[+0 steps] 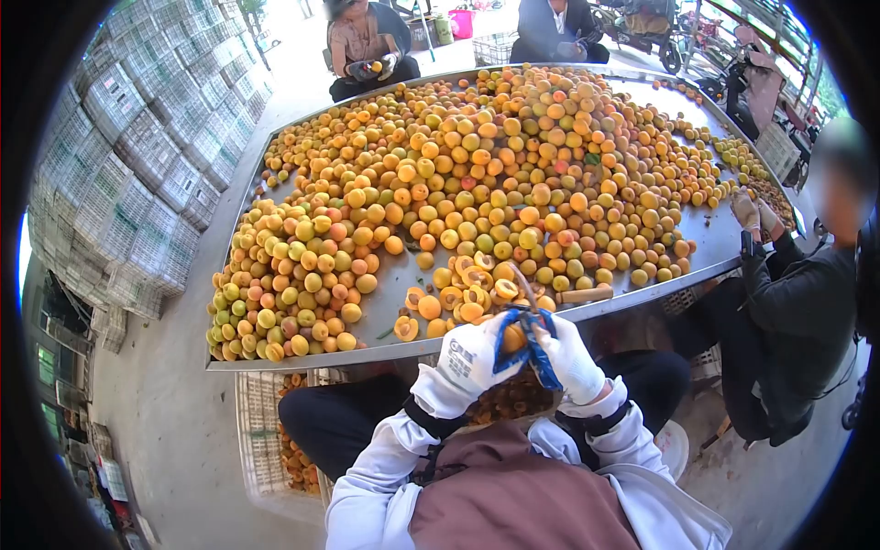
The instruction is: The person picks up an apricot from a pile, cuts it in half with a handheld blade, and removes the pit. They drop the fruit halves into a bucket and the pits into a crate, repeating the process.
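The left hand in its white knit glove and the white-gloved right hand meet just off the middle of the near edge of the grey sheet-metal desk, lower than its rim; between them sits a small orange apricot, mostly hidden by the fingers; the left grip is curled shut about it from the left side; the right grip is closed on a narrow blue-banded tool, though how the fingers sit on it is hard to make out; a thin brown sliver, perhaps its blade, points up and away toward the far edge, so the long axis runs straight out from the body, across the fruit; both hands are equally close to the apricot, touching it or nearly so.

Just beyond the near edge, directly ahead of the hands, lie orange halved apricots, cut faces up; a pale wooden-handled tool lies beside them toward the right, along the edge; the great heap of yellow and orange whole apricots fills the desk behind; a co-worker's gloved hand rests at the right edge.
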Motion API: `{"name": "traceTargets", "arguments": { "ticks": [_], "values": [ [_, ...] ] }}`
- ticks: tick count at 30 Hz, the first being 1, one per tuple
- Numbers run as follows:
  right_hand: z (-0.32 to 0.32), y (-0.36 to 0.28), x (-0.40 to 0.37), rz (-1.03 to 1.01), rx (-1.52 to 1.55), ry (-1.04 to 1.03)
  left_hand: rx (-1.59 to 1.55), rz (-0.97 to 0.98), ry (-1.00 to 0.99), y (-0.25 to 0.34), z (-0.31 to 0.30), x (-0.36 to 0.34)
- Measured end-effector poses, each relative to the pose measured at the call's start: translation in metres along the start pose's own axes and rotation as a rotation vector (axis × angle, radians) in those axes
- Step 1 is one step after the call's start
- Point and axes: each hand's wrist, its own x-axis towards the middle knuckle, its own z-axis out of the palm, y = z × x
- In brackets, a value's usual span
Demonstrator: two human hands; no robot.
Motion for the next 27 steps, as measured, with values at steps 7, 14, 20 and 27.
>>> {"name": "traceTargets", "arguments": {
  "ticks": [7,14,20,27],
  "values": [
    [0.012,0.009,0.012,0.149,0.318,-0.065,-0.595,-0.306,0.112,-0.006,0.021,-0.005],
    [0.016,0.037,0.016,0.115,0.578,-0.044,-1.667,-0.957,0.406,-0.026,0.045,-0.002],
    [0.003,0.042,0.015,0.011,0.535,0.096,-0.880,-0.819,0.187,-0.069,0.021,0.008],
    [0.040,0.009,0.010,-0.324,-0.070,0.449,-1.046,-0.602,0.158,-0.072,-0.003,-0.005]
  ]
}}
